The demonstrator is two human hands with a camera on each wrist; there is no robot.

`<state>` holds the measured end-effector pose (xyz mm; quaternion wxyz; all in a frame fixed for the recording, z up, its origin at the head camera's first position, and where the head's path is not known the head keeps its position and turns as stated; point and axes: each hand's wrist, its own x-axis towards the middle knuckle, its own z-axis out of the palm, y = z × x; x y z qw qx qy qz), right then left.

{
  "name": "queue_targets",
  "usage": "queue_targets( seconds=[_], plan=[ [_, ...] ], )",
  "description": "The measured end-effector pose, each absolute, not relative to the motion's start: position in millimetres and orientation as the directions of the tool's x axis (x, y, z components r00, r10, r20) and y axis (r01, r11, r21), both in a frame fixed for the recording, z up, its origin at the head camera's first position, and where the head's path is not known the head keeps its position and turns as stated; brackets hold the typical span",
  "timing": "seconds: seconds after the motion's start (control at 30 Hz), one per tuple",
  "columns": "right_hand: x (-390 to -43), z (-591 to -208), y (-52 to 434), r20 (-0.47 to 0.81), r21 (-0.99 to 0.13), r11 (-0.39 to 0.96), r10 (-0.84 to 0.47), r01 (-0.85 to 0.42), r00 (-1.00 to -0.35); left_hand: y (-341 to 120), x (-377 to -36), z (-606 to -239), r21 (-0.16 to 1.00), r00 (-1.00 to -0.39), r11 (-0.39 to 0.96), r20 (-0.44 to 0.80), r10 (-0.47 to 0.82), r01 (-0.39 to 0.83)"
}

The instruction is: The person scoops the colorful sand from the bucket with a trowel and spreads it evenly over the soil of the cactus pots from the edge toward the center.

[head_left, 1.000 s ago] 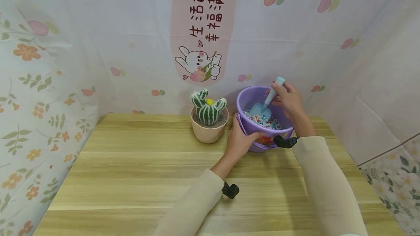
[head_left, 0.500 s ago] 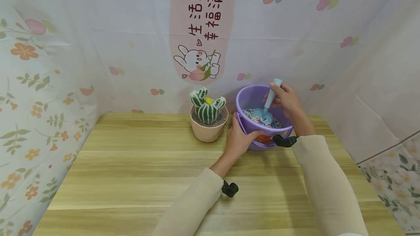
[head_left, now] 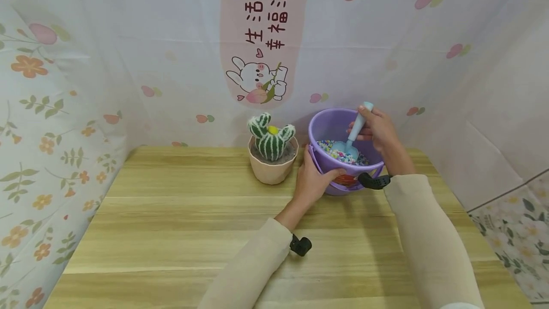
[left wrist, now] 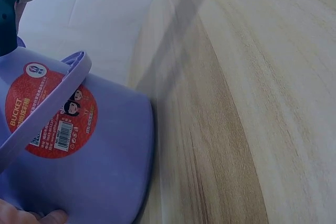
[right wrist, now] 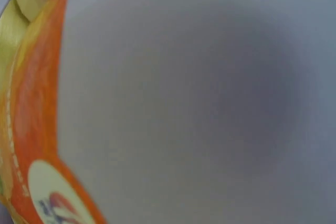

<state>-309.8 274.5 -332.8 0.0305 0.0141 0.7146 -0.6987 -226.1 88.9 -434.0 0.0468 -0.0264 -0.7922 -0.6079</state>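
Note:
A purple bucket with coloured beads inside stands at the back of the wooden table. My left hand grips its near-left side, thumb on the rim. My right hand holds the handle of a light blue scoop, whose blade is down in the beads. In the left wrist view the bucket wall with its red label and lowered handle fills the left side. The right wrist view is a blurred close-up of the bucket wall and an orange label.
A knitted green cactus in a beige pot stands just left of the bucket, close to my left hand. Patterned cloth hangs behind and at both sides of the table.
The scoop's blade has sunk from above the beads down into them, and my right hand has shifted slightly. My left hand stays on the bucket.

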Motion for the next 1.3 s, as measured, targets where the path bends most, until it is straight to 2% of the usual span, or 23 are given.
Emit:
queue_targets(
  seconds=[0.13,0.43,0.97,1.3],
  plan=[
    [-310.5,-333.6,276.0,-0.084,-0.995,-0.052,-0.046,0.086,-0.995,89.7,-226.5,-434.4,0.961,-0.994,0.258,0.106,-0.018,0.098],
    [-310.8,-334.8,277.5,-0.135,-0.989,-0.056,-0.045,0.138,-0.99,89.7,-225.9,-437.0,0.963,-0.991,0.241,0.129,-0.019,0.121],
    [-309.1,-329.7,282.6,-0.222,-0.94,-0.258,-0.03,0.222,-0.975,90.3,-226.0,-437.5,0.956,-0.986,0.253,0.163,-0.033,0.149],
    [-307.4,-328.9,284.2,-0.22,-0.898,-0.387,-0.02,0.211,-0.975,89.4,-224.7,-436.2,0.955,-0.986,0.257,0.162,-0.034,0.148]
  ],
)
